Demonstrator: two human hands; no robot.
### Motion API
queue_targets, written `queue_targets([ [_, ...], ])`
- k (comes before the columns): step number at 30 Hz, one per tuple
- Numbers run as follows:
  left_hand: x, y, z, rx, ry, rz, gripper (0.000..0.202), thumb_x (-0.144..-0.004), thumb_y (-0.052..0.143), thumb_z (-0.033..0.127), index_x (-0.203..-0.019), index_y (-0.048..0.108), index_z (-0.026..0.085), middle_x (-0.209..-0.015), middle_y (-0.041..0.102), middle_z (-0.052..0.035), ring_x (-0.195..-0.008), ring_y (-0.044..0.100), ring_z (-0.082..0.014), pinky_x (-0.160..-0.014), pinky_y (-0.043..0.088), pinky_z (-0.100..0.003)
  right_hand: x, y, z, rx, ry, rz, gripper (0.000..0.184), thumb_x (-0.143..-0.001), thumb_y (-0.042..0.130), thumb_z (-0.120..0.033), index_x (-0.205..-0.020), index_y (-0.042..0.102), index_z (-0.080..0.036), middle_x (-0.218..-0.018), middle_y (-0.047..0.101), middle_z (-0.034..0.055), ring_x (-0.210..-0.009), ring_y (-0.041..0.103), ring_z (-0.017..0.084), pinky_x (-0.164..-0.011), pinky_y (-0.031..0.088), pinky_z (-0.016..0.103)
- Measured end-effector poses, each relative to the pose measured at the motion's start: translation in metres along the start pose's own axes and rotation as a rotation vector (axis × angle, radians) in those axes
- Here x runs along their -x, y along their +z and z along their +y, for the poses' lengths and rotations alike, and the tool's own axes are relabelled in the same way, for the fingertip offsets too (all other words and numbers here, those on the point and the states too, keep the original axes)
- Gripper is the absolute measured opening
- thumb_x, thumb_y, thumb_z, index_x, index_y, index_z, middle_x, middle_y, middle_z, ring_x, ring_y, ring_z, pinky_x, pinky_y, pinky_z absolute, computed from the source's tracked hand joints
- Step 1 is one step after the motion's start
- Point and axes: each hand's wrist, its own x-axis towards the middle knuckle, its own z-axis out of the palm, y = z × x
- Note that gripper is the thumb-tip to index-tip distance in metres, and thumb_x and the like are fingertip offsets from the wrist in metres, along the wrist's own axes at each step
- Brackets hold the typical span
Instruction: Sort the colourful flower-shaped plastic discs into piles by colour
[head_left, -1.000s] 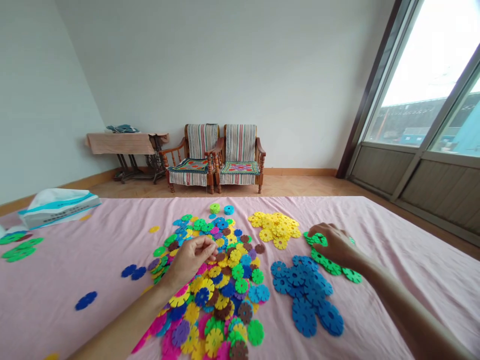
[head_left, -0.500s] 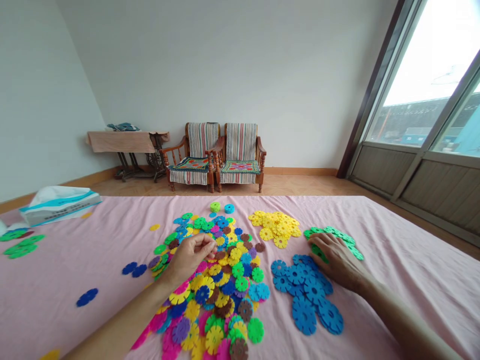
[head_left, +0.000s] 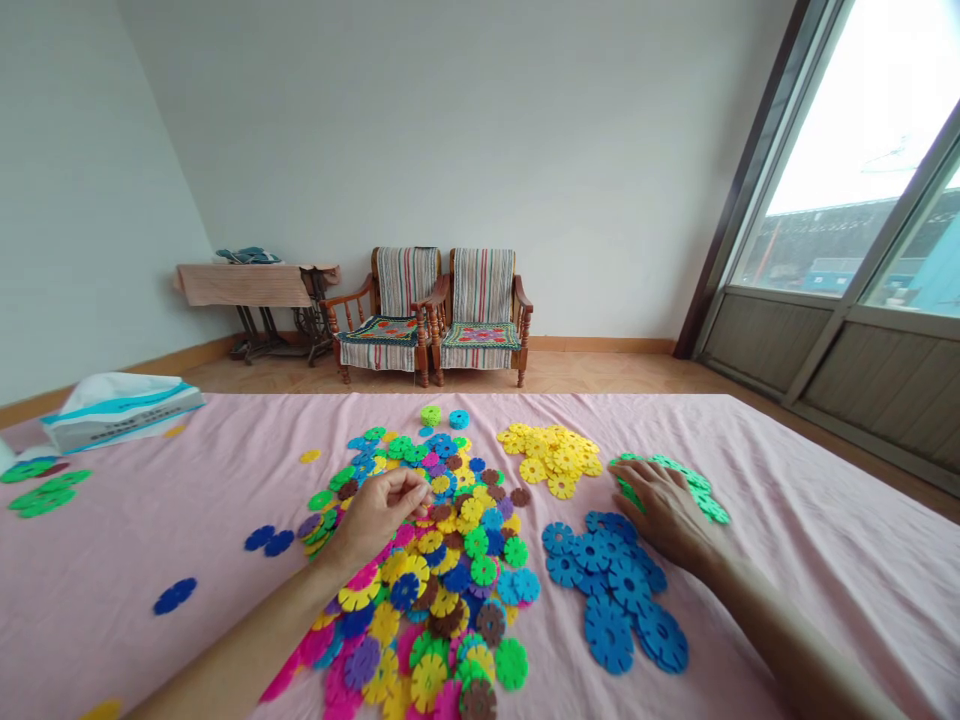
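Observation:
My left hand [head_left: 388, 512] hovers above a mixed heap of slotted plastic flower discs [head_left: 430, 680], its fingers curled and thumb pinched against them. Whatever may sit in that pinch is hidden. The heap mixes yellow, green, blue, brown, pink and purple discs. On the right, my right hand [head_left: 664, 507] lies palm down with fingers stretched over the near left side of a pile of green discs [head_left: 697, 482], covering part of it. Just below that hand are larger blue discs [head_left: 609, 632], and a pile of yellow discs [head_left: 551, 450] lies to its left.
A tissue pack [head_left: 124, 412] rests at the left on the pink cloth [head_left: 247, 630]. Small stacks of light green [head_left: 430, 415] and light blue discs [head_left: 458, 419] stand behind the heap. Stray dark blue discs [head_left: 175, 596] lie left. Two chairs [head_left: 480, 335] stand beyond.
My right hand has shifted slightly and lies flatter, now covering a green disc that showed beneath it before. My left hand keeps its pinch in nearly the same place.

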Motion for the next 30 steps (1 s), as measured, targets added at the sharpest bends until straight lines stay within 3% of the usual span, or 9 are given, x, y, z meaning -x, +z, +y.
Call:
queue_targets([
  [4, 0.000, -0.003, 0.000, -0.009, -0.016, 0.023, 0.027, -0.077, 0.056, 0.042, -0.075, 0.057, 0.016, -0.071, 0.066, -0.0027, -0.062, 0.061, -0.0144, -0.061, 0.050, -0.026, 0.002, 0.008, 0.003, 0.006, 0.019, -0.005, 0.031, -0.089, 0.039, -0.037, -0.108, 0.060, -0.024, -0.115, 0.062, 0.0066, -0.104, 0.054, 0.024, -0.087, 0.036, 0.043],
  [9, -0.005, -0.013, -0.011, -0.058, -0.004, 0.148, 0.026, -0.076, 0.056, 0.041, -0.076, 0.057, 0.015, -0.068, 0.065, -0.0026, -0.063, 0.062, -0.0162, -0.059, 0.049, -0.026, 0.001, 0.006, -0.003, 0.022, 0.094, 0.028, 0.028, -0.088, 0.041, -0.031, -0.106, 0.060, -0.020, -0.112, 0.062, 0.0091, -0.102, 0.054, 0.026, -0.084, 0.038, 0.042],
  [12, -0.011, -0.021, -0.021, -0.102, 0.049, 0.221, 0.024, -0.076, 0.056, 0.039, -0.079, 0.059, 0.015, -0.073, 0.066, -0.0036, -0.067, 0.063, -0.0172, -0.063, 0.049, -0.027, -0.009, -0.012, -0.037, -0.060, 0.085, 0.018, 0.026, -0.088, 0.042, -0.028, -0.106, 0.059, -0.018, -0.106, 0.063, 0.0100, -0.097, 0.056, 0.026, -0.080, 0.040, 0.040],
  [16, -0.016, -0.033, -0.027, -0.223, 0.078, 0.305, 0.023, -0.075, 0.055, 0.037, -0.082, 0.061, 0.016, -0.075, 0.067, -0.0035, -0.068, 0.063, -0.0175, -0.062, 0.049, -0.026, -0.015, -0.039, -0.110, -0.234, -0.085, -0.037, 0.019, -0.088, 0.043, -0.024, -0.096, 0.060, -0.020, -0.094, 0.064, 0.0071, -0.087, 0.057, 0.022, -0.076, 0.041, 0.037],
  [19, -0.017, -0.039, -0.025, -0.294, 0.083, 0.321, 0.021, -0.073, 0.057, 0.036, -0.079, 0.064, 0.016, -0.076, 0.068, -0.0030, -0.071, 0.062, -0.0177, -0.063, 0.048, -0.025, -0.006, -0.044, -0.158, -0.319, -0.198, -0.014, 0.015, -0.087, 0.044, -0.021, -0.089, 0.059, -0.021, -0.085, 0.063, 0.0052, -0.078, 0.057, 0.019, -0.069, 0.043, 0.034],
  [22, -0.022, -0.039, -0.022, -0.352, 0.099, 0.286, 0.019, -0.072, 0.057, 0.034, -0.076, 0.065, 0.018, -0.076, 0.068, -0.0022, -0.072, 0.063, -0.0181, -0.065, 0.048, -0.026, 0.005, -0.041, -0.181, -0.343, -0.267, 0.041, 0.012, -0.086, 0.047, -0.020, -0.083, 0.059, -0.022, -0.083, 0.063, 0.0045, -0.076, 0.057, 0.019, -0.068, 0.043, 0.034],
  [26, -0.039, -0.029, -0.019, -0.516, 0.163, 0.199, 0.015, -0.073, 0.055, 0.027, -0.078, 0.067, 0.019, -0.079, 0.069, -0.0031, -0.075, 0.063, -0.0188, -0.071, 0.048, -0.028, 0.005, -0.039, -0.169, -0.375, -0.237, 0.089, 0.016, -0.087, 0.043, -0.019, -0.084, 0.058, -0.022, -0.089, 0.064, 0.0058, -0.081, 0.057, 0.020, -0.071, 0.043, 0.035],
  [30, -0.065, -0.013, -0.018, -0.709, 0.231, 0.115, 0.016, -0.073, 0.057, 0.021, -0.085, 0.069, 0.019, -0.090, 0.069, -0.0057, -0.087, 0.061, -0.0214, -0.082, 0.045, -0.032, -0.006, -0.030, -0.121, -0.350, -0.057, 0.177, 0.020, -0.089, 0.039, -0.023, -0.093, 0.059, -0.023, -0.096, 0.064, 0.0072, -0.085, 0.057, 0.021, -0.078, 0.042, 0.037],
])
